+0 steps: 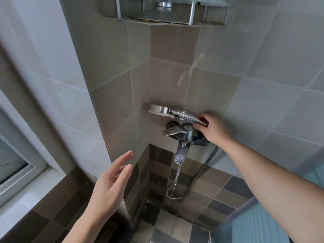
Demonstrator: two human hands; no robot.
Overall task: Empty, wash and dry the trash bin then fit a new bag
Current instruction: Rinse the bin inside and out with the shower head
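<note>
In the head view, a chrome handheld shower head (160, 109) is seen lying roughly level against the tiled corner, just above the mixer tap (182, 132). Its long axis runs left to right: the spray face is at the left, and the handle reaches rightward into the right hand (213, 128), whose fingers are curled round the handle's end. The left hand (112, 183) is held lower and well apart from the fittings, fingers straight and spread, nothing gripped. A metal hose (198, 174) is looped down from beneath the tap, and water is seen dribbling from the spout (180, 155) toward the floor tiles (175, 223). A wire corner shelf (175, 16) is mounted overhead.

The trash bin is not visible anywhere in the frame; its position cannot be told. The washing stage is judged to be in hand. Since the handle is already held on the right, the shower head would be drawn out rightward and downward by that nearer hand.
</note>
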